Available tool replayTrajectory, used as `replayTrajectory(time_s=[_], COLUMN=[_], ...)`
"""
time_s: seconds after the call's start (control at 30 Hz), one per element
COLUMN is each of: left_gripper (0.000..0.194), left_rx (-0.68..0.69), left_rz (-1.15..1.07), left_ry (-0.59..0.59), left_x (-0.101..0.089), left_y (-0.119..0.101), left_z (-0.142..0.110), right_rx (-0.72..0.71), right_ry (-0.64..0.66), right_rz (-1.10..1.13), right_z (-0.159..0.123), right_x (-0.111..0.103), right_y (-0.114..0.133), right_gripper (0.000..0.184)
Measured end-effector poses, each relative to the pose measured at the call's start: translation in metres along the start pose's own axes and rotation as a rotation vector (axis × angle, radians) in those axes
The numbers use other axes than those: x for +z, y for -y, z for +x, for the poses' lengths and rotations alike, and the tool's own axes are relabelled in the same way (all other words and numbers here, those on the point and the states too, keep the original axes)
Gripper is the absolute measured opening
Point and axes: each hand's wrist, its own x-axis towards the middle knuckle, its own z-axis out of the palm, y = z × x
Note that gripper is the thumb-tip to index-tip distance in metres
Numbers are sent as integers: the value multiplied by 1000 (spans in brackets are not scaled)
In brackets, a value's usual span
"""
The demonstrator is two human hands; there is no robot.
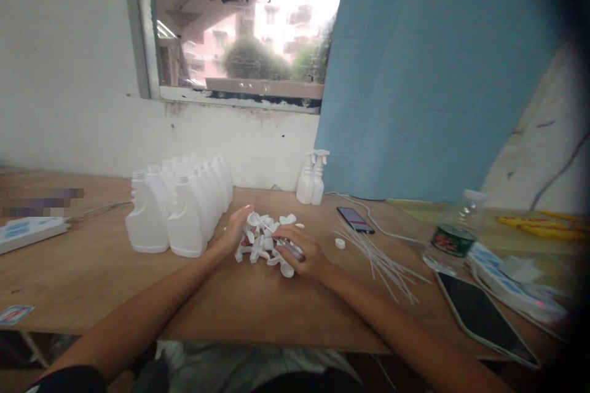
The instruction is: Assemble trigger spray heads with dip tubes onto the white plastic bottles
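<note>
My left hand [236, 230] is closed on a white plastic spray head [252, 220], its fingers partly hidden behind the piece. In my right hand [306, 252] is a screwdriver [292, 250] with a see-through brownish handle; its thin shaft points left toward the spray head. Whether the tip touches the piece, I cannot tell. Below and between both hands lies a heap of loose white spray-head parts [258, 250] on the wooden table [258, 307].
Rows of white bottles [184, 215] stand left of the heap. Two spray bottles [312, 181] are by the wall. To the right lie a phone [354, 220], a white cap [340, 244], thin white tubes [378, 255], a water bottle [454, 236], a larger dark-screened device [483, 316] and a power strip [507, 282].
</note>
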Motion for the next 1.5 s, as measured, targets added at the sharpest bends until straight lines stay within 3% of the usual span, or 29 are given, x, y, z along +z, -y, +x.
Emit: replayTrajectory(time_s=[0.13, 0.37, 0.47, 0.57, 1.07, 1.5], left_gripper=[45, 38, 36, 34, 24, 20], left_rx=[12, 57, 54, 52, 98, 100], left_rz=[79, 176, 194, 216, 377, 418], left_ry=[-44, -80, -91, -112, -106, 49], left_x=[-2, -6, -4, -3, -2, -7], left_y=[3, 11, 12, 10, -3, -10], left_z=[2, 4, 3, 0, -6, 0], right_rx=[52, 223, 202, 148, 281, 342], right_ry=[27, -79, -6, 112, 150, 140], right_rz=[-24, -153, -253, -301, -5, 179], right_z=[-3, -11, -11, -9, -15, -14], right_x=[4, 8, 8, 8, 7, -1], right_y=[-4, -7, -9, -9, -10, -14], right_gripper=[26, 24, 10, 23, 30, 45])
